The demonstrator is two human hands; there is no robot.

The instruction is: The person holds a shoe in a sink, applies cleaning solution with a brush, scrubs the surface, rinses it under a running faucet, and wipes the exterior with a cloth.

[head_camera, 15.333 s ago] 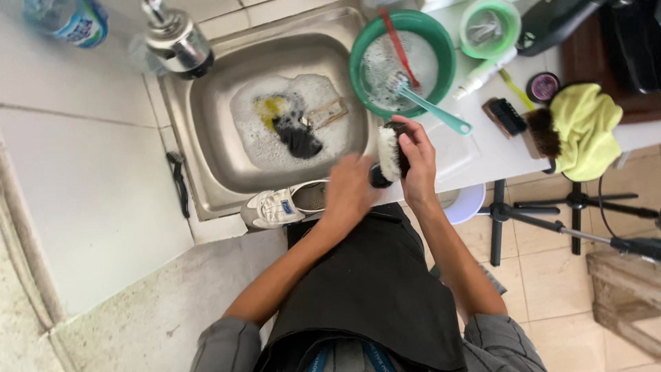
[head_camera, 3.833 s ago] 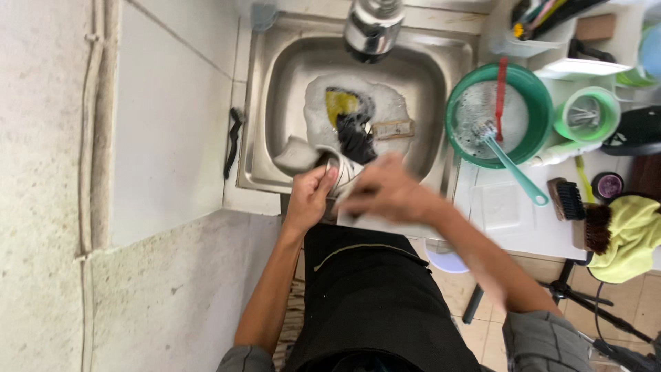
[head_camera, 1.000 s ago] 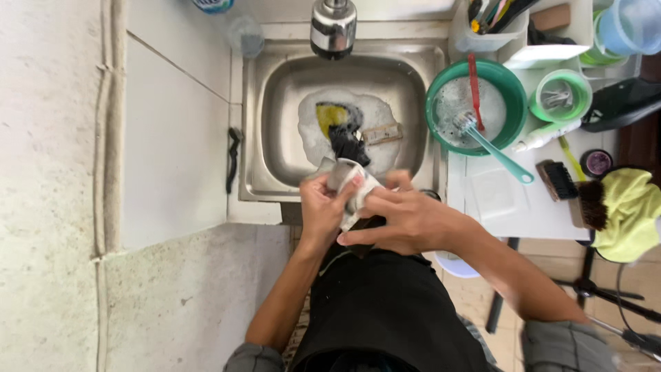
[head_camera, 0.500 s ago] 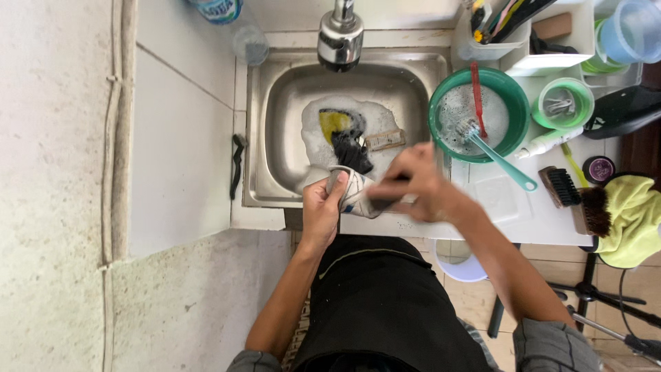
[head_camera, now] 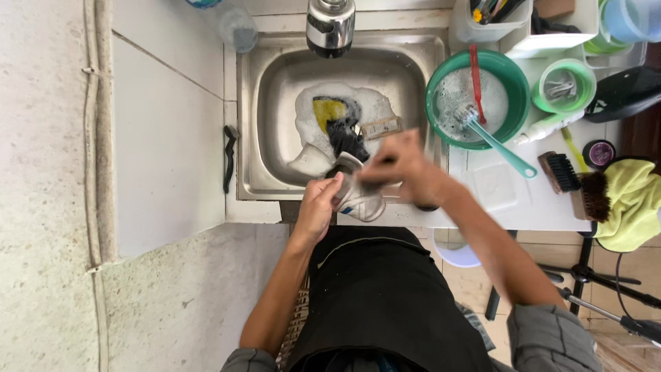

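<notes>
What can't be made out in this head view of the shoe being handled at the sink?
- Right hand: motion-blurred; whether it holds a tool cannot be told.
- Shoe: partly covered by the left hand and the blurred right hand.
- Dark item in the sink: foam hides its shape.
- Tap: cut off by the top edge.
- Tub: contents cut off by the top edge.

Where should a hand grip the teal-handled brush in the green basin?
Take the teal-handled brush by its handle end, coming from the lower right. That end juts over the green basin rim, clear and dry; the bristle head lies in the suds.
</notes>
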